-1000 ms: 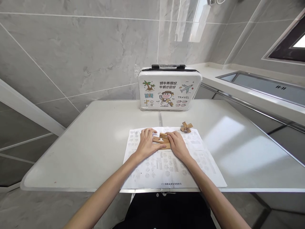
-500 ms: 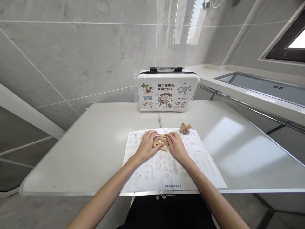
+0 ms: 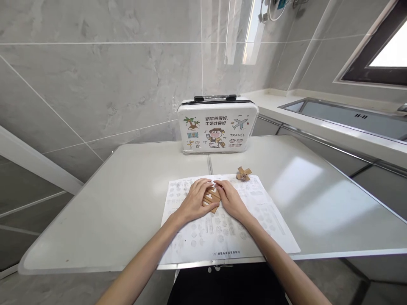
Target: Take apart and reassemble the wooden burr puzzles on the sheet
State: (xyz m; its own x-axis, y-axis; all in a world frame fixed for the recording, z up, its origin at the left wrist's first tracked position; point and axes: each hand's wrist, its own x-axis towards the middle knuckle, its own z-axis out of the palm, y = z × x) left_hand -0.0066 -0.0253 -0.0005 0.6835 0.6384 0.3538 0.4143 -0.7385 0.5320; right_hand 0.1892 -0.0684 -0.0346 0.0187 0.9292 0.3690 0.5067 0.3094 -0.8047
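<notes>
Several flat, notched wooden puzzle pieces [image 3: 211,196] lie side by side on a printed sheet [image 3: 229,237], slanted, with white gaps showing at their notches. My left hand [image 3: 196,201] curves round their left side, thumb along the near edge and fingers bent over the far end. Against the right side rest the bent fingers of my right hand [image 3: 231,197]. Both hands grip the group between them, and the fingers hide part of it. Beyond my right hand, an interlocked wooden puzzle [image 3: 243,174] with crossing arms stands at the sheet's far right corner.
A white carry case [image 3: 218,131] with cartoon prints and a black handle stands at the back of the white table [image 3: 104,207], before a grey tiled wall. To the right is a counter with a sink [image 3: 343,116].
The wooden pieces have turned to a steeper slant between my hands, and their notch gaps look different. My hands stay round them. The camera view has shifted slightly.
</notes>
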